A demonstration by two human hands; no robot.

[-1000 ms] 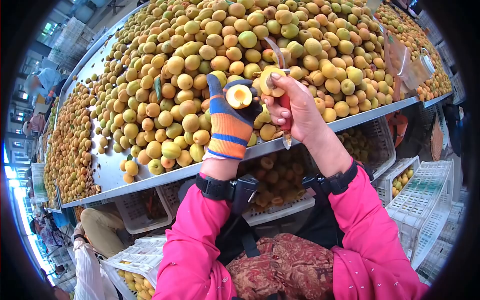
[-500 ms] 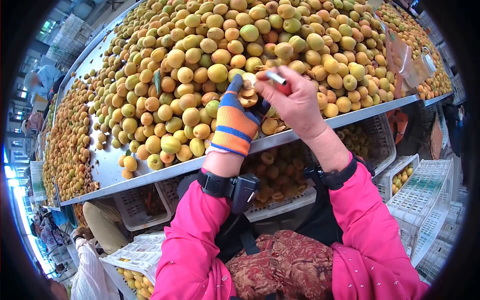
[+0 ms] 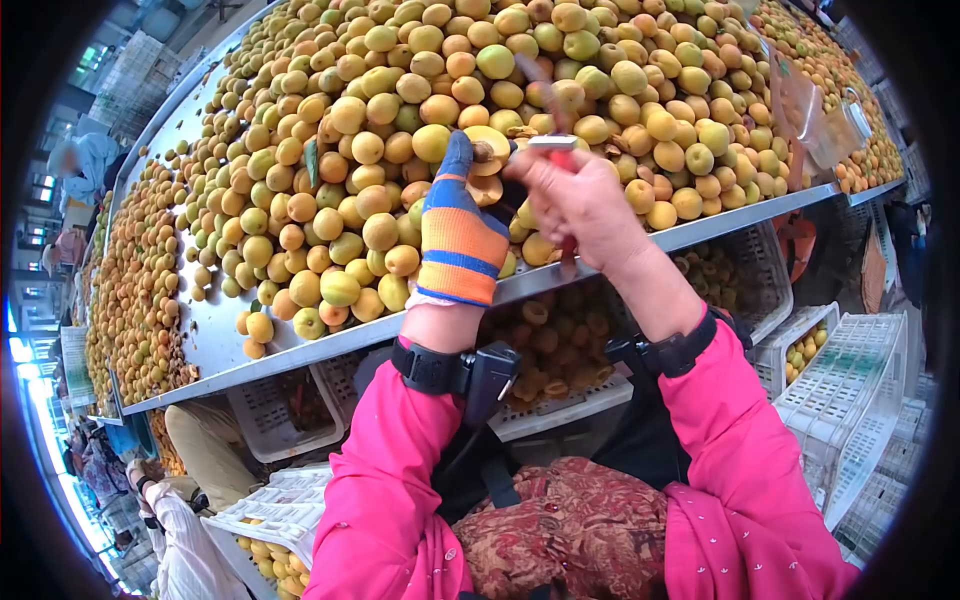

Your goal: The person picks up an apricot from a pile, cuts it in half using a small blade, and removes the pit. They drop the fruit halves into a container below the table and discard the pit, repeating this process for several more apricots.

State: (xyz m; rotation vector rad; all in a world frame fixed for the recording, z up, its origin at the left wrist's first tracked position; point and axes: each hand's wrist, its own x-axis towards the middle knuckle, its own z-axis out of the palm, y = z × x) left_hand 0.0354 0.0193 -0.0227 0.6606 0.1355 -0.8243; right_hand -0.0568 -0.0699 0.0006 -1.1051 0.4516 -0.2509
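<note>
My left hand (image 3: 462,235), in an orange and blue striped glove, is closed around a split apricot (image 3: 488,190) just above the table's edge. The fruit lies open, its cut flesh and brown pit showing beside my thumb. My bare right hand (image 3: 592,208) is wrapped round a small knife (image 3: 564,160) with a red handle and a pale metal piece at its top; the rest of it is smeared by motion. The right fingertips are close to the cut fruit. A large heap of whole apricots (image 3: 375,232) lies behind and around both hands.
The metal table (image 3: 330,352) has a raised front rim. Under it stand a crate of apricot halves (image 3: 560,412) and another white crate (image 3: 290,405). Stacked crates (image 3: 840,385) are at right. A co-worker's sleeve (image 3: 190,550) shows at lower left.
My right hand has turned and drawn slightly down, and the knife has swung round. The apricot in my left hand is opened wider, with the pit showing. The co-worker's arm at lower left has shifted.
</note>
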